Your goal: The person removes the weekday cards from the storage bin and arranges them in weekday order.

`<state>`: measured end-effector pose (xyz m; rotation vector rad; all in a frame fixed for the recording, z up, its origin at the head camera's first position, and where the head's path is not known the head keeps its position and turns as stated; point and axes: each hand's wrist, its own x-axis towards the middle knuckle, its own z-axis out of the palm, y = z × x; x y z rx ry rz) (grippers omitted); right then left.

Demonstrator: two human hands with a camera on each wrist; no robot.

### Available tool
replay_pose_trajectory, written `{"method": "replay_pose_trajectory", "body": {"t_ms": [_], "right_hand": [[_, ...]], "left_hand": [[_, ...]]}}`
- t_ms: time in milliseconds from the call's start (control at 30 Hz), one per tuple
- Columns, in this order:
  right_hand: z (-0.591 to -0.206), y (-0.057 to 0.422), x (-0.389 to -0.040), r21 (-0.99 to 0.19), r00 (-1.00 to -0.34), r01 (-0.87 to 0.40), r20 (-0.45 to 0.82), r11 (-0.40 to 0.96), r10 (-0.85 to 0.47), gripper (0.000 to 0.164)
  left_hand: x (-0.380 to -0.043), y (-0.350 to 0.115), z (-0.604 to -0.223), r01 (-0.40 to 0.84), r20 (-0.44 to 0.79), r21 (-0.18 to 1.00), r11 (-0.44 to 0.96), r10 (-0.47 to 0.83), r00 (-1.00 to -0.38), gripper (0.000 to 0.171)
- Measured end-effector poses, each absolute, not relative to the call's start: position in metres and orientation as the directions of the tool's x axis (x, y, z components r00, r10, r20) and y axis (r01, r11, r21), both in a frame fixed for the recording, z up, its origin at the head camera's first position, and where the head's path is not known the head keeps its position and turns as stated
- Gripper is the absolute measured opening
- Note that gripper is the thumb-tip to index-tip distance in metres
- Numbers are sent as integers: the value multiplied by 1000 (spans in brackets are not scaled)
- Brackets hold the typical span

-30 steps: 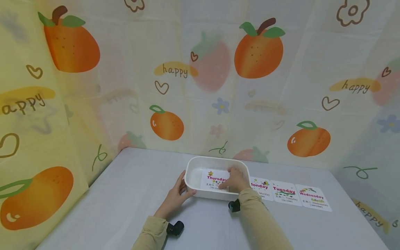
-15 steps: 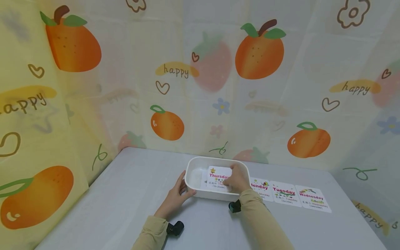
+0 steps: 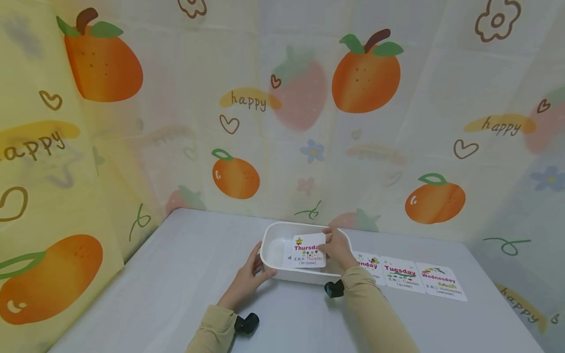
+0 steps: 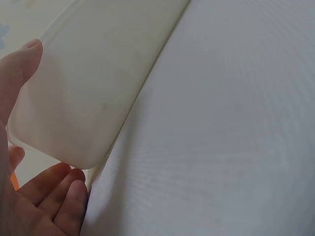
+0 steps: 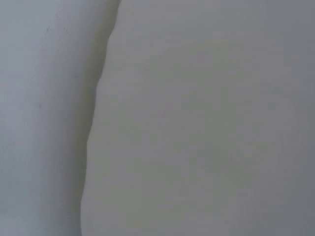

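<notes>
the right hand [image 3: 338,248] pinches the thursday card [image 3: 305,253]. the left hand [image 3: 246,279] grips one end of the white tub [image 3: 302,277].

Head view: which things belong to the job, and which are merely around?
Job, probably:
white rectangular tray, left hand holding it
white printed Thursday card, right hand gripping it
white printed Monday, Tuesday, Wednesday cards

Background:
pale fruit-printed backdrop
black wrist cameras

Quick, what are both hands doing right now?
Left hand: holding the white tray at its left end.
Right hand: pinching the Thursday card by its right edge.
</notes>
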<state>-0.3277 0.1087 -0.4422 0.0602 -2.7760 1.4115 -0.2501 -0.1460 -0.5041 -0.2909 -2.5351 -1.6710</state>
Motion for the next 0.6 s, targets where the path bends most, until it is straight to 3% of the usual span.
{"method": "replay_pose_trajectory", "body": {"t_ms": [600], "right_hand": [[-426,138,-303,-986,-1000,-1,-2,167,-16,43]], "left_hand": [[-252,-147,-506,218,189,898,381,111,-976,92]]}}
